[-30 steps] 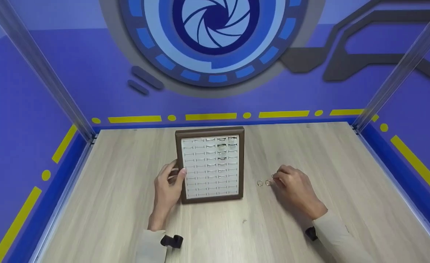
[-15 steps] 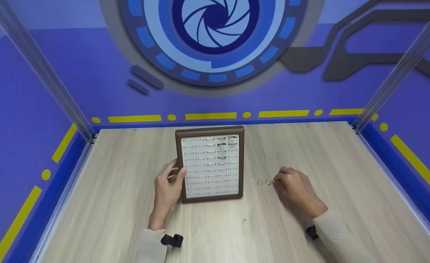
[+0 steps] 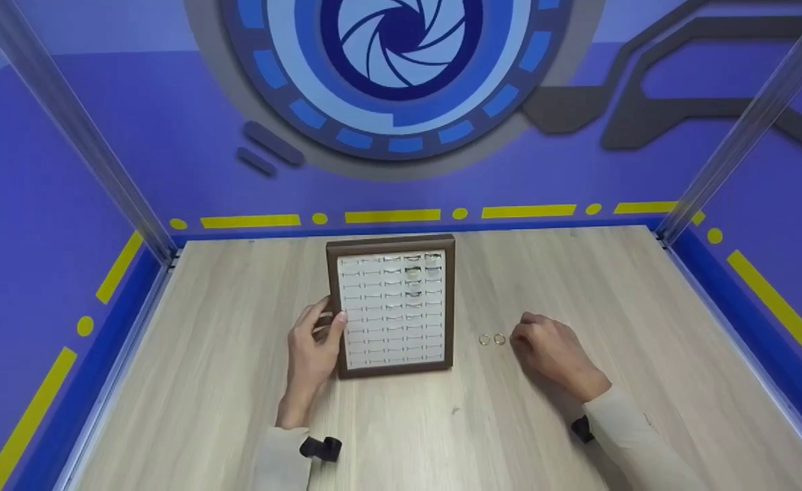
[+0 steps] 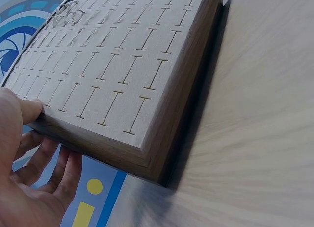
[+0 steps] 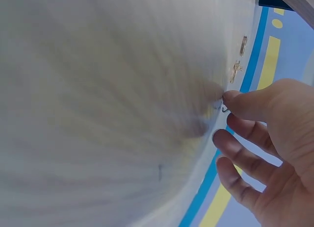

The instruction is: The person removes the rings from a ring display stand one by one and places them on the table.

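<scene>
Blue-purple walls (image 3: 121, 164) box in the wooden surface (image 3: 237, 286), and two gold rings (image 5: 243, 45) lie between the brown-framed display (image 3: 450, 314) and the right hand (image 3: 547, 348), whose grip pinches a small ring (image 5: 224, 110) down by the surface. The left hand (image 3: 314, 351) keeps its grip clasped on the display's left edge, and that glint at the right fingertips half a second ago is now hidden overhead!

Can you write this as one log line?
left hand: grips tray; right hand: at tabletop, grasp unclear; two rings: between tray and right hand
</scene>
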Demonstrator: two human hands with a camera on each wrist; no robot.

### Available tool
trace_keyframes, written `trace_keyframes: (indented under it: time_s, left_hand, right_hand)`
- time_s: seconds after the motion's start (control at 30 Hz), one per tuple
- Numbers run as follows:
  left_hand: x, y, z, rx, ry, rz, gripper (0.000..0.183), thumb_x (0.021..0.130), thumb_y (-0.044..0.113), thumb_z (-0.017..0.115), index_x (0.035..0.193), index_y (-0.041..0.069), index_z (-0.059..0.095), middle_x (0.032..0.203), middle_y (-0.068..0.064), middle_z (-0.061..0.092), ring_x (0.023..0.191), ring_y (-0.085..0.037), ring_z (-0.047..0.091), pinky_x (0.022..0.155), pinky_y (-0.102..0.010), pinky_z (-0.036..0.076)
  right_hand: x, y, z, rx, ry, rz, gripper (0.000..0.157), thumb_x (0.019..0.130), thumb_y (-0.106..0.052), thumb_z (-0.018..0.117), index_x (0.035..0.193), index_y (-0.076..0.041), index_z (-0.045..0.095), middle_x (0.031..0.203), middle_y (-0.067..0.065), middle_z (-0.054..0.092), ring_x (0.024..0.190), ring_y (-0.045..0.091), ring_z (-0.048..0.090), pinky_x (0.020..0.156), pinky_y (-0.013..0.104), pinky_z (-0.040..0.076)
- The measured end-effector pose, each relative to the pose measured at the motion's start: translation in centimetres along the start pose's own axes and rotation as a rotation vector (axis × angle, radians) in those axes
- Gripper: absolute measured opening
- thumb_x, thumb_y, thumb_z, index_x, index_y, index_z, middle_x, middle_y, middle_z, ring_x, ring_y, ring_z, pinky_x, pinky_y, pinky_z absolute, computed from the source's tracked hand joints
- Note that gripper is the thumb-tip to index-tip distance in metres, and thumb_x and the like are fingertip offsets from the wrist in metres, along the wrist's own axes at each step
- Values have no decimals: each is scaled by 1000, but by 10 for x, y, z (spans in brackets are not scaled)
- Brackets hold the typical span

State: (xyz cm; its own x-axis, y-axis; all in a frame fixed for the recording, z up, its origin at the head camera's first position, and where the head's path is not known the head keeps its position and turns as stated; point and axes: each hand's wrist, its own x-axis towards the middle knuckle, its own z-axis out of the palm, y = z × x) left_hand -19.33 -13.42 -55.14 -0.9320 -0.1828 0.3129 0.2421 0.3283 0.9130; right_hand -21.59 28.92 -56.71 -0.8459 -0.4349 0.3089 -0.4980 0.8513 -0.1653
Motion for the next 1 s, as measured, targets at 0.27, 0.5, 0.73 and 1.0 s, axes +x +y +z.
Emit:
trace_keyframes:
  time_s: [0.27,0.5,0.73,1.0]
  left_hand:
    - [-1,1,-2,16,-3,-6,44,104,19,72,146,6,64,124,-10,71,109,-25,72,95,-40,63]
    - [-1,2,-3,21,-17,-8,45,105,21,71,147,7,63,125,-10,70,110,-25,72,96,-41,63]
    - [-1,1,-1,20,-8,-1,45,105,20,71,146,5,63,124,-12,70,110,-27,72,96,-43,63]
    - [-1,1,-1,10,-16,-4,45,105,21,71,147,5,63,123,-11,70,109,-27,72,97,-46,62]
  right_hand:
    - [2,0,-1,14,-47,-16,14,91,2,79,87,-11,81,85,-1,66,78,19,68,63,35,59]
    - [2,0,-1,8,-46,-24,16,90,3,79,87,-12,81,84,-2,66,77,19,67,62,34,58]
    - [2,2,-3,6,-48,-35,16,88,3,79,87,-12,81,85,-1,67,78,20,68,62,35,58]
    - [4,-1,-7,10,-27,-45,13,87,2,82,88,-11,81,86,-1,67,79,20,67,63,36,58]
